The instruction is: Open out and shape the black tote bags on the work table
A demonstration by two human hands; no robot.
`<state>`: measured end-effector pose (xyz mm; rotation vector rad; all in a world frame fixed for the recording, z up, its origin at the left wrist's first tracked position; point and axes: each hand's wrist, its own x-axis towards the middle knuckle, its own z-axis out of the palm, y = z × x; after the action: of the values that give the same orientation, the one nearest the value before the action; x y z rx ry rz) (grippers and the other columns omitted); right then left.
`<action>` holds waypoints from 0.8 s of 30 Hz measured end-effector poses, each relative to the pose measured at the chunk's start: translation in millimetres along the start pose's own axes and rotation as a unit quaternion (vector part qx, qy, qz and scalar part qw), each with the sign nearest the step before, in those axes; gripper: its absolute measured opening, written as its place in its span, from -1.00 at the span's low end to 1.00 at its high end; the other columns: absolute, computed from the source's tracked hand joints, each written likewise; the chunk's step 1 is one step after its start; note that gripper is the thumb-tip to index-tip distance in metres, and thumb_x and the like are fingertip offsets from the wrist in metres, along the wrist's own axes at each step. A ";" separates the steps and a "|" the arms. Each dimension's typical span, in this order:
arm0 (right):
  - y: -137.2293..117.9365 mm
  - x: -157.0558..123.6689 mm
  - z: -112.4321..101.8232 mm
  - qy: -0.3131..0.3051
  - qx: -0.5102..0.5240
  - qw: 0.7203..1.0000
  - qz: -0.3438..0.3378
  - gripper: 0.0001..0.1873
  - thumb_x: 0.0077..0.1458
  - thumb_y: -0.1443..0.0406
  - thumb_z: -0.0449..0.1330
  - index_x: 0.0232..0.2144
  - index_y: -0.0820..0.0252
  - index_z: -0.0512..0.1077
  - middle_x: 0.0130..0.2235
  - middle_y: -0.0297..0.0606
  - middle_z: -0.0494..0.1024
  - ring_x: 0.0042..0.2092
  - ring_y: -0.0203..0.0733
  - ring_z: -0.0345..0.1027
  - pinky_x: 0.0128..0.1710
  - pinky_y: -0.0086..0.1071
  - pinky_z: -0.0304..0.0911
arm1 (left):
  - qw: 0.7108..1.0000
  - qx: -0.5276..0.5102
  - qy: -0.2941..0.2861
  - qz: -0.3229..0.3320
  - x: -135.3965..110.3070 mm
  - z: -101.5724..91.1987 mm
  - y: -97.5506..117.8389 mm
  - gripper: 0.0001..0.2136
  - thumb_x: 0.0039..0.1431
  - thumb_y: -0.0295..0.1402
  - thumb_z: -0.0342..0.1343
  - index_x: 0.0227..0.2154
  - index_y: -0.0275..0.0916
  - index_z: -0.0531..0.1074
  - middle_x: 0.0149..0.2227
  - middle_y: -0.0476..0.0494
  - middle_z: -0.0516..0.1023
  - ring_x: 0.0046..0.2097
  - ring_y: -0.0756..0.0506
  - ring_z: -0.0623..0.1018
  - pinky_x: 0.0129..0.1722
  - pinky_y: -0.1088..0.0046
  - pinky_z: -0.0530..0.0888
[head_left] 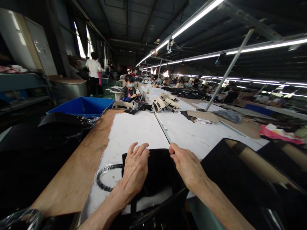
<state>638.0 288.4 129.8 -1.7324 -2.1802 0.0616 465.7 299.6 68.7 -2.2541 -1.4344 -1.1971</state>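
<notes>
- Left hand (135,167): laid palm-down on the flat black fabric piece (158,172); its fingers (141,149) are spread and released, pressing the cloth to the table rather than grasping it.
- Right hand (188,164): rests on the far right corner of the same black piece; its fingers (173,149) are pinched on the cloth's top edge, just where the thin grey metal rail (163,127) running up the table begins.
- Black fabric piece: lies flat on the white paper-covered table (134,131), between and under both hands, its upper edge level with the fingertips; it appears spread out and squared.
- Black strap in clear plastic wrap (104,179): curls out from the cloth just left of the left hand, touching the table; whether it is fixed to the cloth cannot be told.
- Progress, as a judgement: the piece seems positioned and held down; no fold, stitch or packing shows on it yet, so the handling looks to be at an early stage.
- Large black bag with tan lining (240,172): stands open to the right of the right hand, near but apart.
- Blue plastic bin (81,107): well beyond and left of the left hand.
- Striped black-and-cream pieces (165,103): piled far ahead of the fingers, beside a seated person (128,92).
</notes>
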 end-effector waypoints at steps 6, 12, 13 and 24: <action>4.5 5.8 1.8 0.001 -0.017 1.000 0.022 -0.84 -0.03 0.47 -0.08 -0.45 0.12 0.18 -0.59 -0.44 0.27 -0.53 -0.32 0.11 -0.53 -0.46 -0.13 | 0.996 -0.048 -0.015 0.070 -0.2 -10.3 -0.9 -0.80 0.05 -0.64 -0.14 -0.47 -0.27 0.31 -0.12 -0.10 0.40 -0.14 -0.01 0.41 0.10 0.14 0.15; 2.8 3.5 -0.4 -0.004 -0.021 1.000 0.019 -0.84 -0.03 0.48 -0.10 -0.47 0.14 0.18 -0.60 -0.43 0.26 -0.54 -0.32 0.08 -0.54 -0.45 -0.15 | 0.990 -0.070 -0.057 0.107 0.7 -15.8 -2.1 -0.81 0.03 -0.64 -0.14 -0.47 -0.26 0.30 -0.11 -0.10 0.37 -0.15 -0.04 0.39 0.11 0.12 0.14; 2.5 2.9 -0.7 -0.001 -0.026 0.999 0.018 -0.84 -0.03 0.48 -0.10 -0.47 0.13 0.18 -0.60 -0.43 0.26 -0.54 -0.32 0.07 -0.54 -0.45 -0.16 | 0.990 -0.073 -0.059 0.108 0.6 -15.7 -2.0 -0.81 0.03 -0.64 -0.14 -0.47 -0.26 0.30 -0.12 -0.10 0.37 -0.15 -0.03 0.39 0.11 0.12 0.14; 3.9 0.5 -1.3 0.003 -0.016 1.000 0.008 -0.83 -0.03 0.48 -0.09 -0.46 0.12 0.17 -0.61 -0.46 0.25 -0.54 -0.34 0.07 -0.53 -0.46 -0.16 | 0.982 -0.174 -0.075 0.003 10.3 -29.4 1.1 -0.86 0.01 -0.60 -0.09 -0.53 -0.24 0.24 -0.25 -0.08 0.40 -0.21 -0.03 0.39 -0.14 0.32 0.37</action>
<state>642.0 289.6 130.1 -1.7660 -2.1753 0.0255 453.4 289.4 95.4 -2.6271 -1.3530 -1.3957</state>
